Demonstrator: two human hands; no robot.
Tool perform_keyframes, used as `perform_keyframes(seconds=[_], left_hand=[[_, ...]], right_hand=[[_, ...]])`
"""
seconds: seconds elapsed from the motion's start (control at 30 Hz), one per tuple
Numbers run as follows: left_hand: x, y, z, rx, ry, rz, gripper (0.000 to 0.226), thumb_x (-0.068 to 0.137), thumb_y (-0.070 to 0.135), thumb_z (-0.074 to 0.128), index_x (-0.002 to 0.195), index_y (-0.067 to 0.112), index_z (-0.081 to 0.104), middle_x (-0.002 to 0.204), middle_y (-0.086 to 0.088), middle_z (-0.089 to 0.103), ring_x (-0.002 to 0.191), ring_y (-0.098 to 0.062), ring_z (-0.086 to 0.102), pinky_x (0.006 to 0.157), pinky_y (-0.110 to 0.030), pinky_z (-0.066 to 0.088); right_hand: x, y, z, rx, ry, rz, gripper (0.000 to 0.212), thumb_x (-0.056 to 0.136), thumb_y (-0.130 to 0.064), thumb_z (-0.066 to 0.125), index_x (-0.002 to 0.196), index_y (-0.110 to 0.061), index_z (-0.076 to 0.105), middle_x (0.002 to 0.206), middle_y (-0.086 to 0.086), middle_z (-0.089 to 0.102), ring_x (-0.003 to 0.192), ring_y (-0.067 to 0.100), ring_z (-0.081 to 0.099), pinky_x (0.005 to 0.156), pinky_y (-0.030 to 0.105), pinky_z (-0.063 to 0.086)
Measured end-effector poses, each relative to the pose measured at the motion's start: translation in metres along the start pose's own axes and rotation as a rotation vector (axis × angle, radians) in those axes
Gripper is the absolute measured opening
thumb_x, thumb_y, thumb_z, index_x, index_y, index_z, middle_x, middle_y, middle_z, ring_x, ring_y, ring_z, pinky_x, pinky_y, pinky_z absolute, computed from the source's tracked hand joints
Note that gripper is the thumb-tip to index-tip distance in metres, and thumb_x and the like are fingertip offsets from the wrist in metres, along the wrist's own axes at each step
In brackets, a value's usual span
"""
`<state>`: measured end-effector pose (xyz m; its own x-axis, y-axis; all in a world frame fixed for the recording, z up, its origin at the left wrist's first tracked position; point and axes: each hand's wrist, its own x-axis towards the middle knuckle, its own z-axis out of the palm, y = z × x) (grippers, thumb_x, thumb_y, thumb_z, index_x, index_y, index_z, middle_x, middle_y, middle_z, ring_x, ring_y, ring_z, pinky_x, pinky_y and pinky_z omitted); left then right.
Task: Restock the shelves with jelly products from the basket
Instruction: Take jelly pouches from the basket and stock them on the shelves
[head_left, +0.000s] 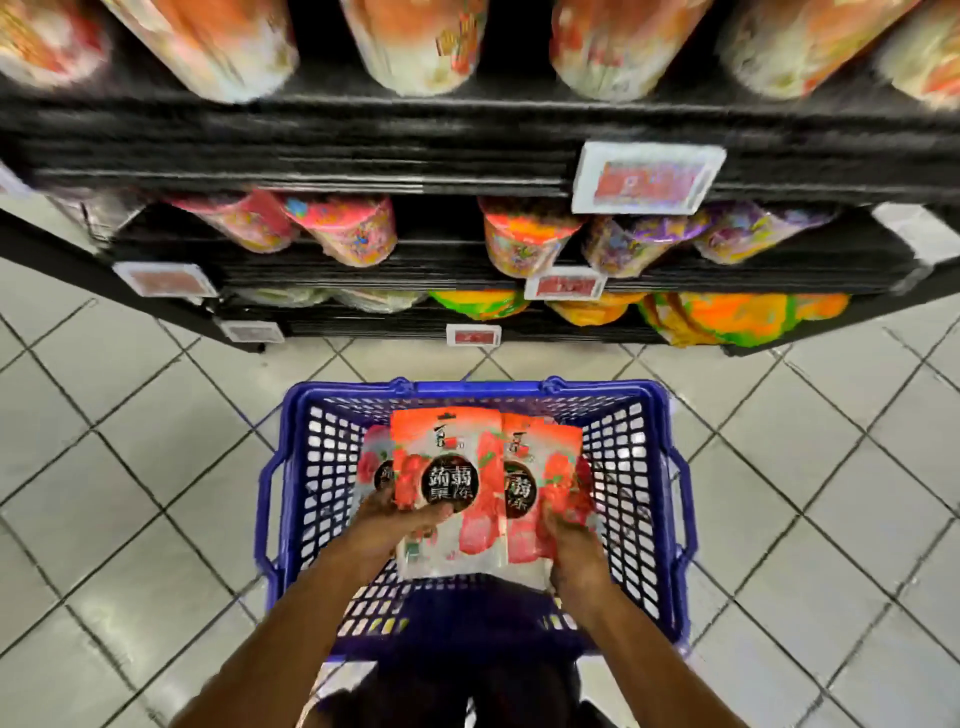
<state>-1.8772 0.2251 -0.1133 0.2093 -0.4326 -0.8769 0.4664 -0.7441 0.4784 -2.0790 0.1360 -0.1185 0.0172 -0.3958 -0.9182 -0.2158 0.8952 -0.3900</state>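
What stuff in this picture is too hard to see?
All in the head view:
Price tags: motion blur, print unreadable.
Top-shelf bags: blurred and cut off by the top edge.
Left pouch: mostly behind the front pouch that the left hand holds.
Right pouch: lower part covered by the right hand gripping it.
Basket floor: hidden under pouches and both hands.

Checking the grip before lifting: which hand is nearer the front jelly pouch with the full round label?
Left. The left hand grips the front jelly pouch at its lower left edge; the right hand holds the neighbouring pouch to its right.
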Motion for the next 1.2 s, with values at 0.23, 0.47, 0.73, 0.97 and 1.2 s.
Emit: perform_keyframes(seconds=[0.23, 0.47, 0.73, 0.97, 1.2], left_hand=[[-0.192, 0.125, 0.006, -0.042, -0.011, 0.248, 0.046, 0.054, 0.016, 0.088, 0.097, 0.014, 0.072, 0.074, -0.007, 0.072, 0.062, -0.019, 0.063, 0.056, -0.029, 0.051], [-0.376, 0.266, 0.003, -0.032, -0.055, 0.593, 0.048, 0.059, 0.008, 0.090, 0.105, 0.014, 0.074, 0.100, -0.010, 0.077, 0.090, -0.021, 0.074, 0.066, -0.021, 0.056], [-0.507, 0.356, -0.003, -0.117, -0.022, 0.874, 0.046, 0.053, 0.014, 0.083, 0.098, 0.012, 0.069, 0.081, -0.001, 0.077, 0.064, -0.009, 0.071, 0.051, -0.019, 0.052], [-0.536, 0.385, 0.006, -0.112, 0.016, 0.985, 0.047, 0.051, 0.011, 0.091, 0.089, 0.033, 0.075, 0.085, 0.000, 0.078, 0.072, -0.012, 0.074, 0.054, -0.019, 0.054], [-0.532, 0.393, 0.008, -0.159, -0.042, 0.965, 0.041, 0.061, 0.012, 0.087, 0.098, 0.022, 0.074, 0.099, -0.010, 0.077, 0.090, -0.025, 0.074, 0.067, -0.024, 0.058]], right_hand=[[-0.188, -0.105, -0.029, 0.222, -0.050, -0.286, 0.025, 0.103, -0.012, 0.042, 0.083, -0.016, 0.056, 0.068, 0.001, 0.062, 0.060, 0.011, 0.059, 0.062, 0.026, 0.050], [-0.381, -0.229, -0.023, 0.236, -0.079, -0.568, 0.032, 0.096, -0.032, 0.056, 0.120, -0.012, 0.063, 0.109, 0.010, 0.070, 0.105, 0.028, 0.064, 0.099, 0.048, 0.047], [-0.511, -0.299, -0.018, 0.061, -0.099, -0.896, 0.039, 0.048, -0.012, 0.089, 0.076, -0.011, 0.061, 0.058, -0.005, 0.063, 0.052, 0.006, 0.057, 0.052, 0.019, 0.050], [-0.535, -0.336, -0.018, 0.008, -0.102, -0.942, 0.048, 0.037, -0.042, 0.096, 0.075, -0.030, 0.069, 0.070, 0.002, 0.071, 0.070, 0.021, 0.069, 0.066, 0.034, 0.058], [-0.547, -0.347, -0.011, -0.058, -0.156, -1.014, 0.032, 0.058, -0.027, 0.093, 0.079, -0.023, 0.068, 0.077, 0.006, 0.072, 0.073, 0.023, 0.067, 0.070, 0.041, 0.058]])
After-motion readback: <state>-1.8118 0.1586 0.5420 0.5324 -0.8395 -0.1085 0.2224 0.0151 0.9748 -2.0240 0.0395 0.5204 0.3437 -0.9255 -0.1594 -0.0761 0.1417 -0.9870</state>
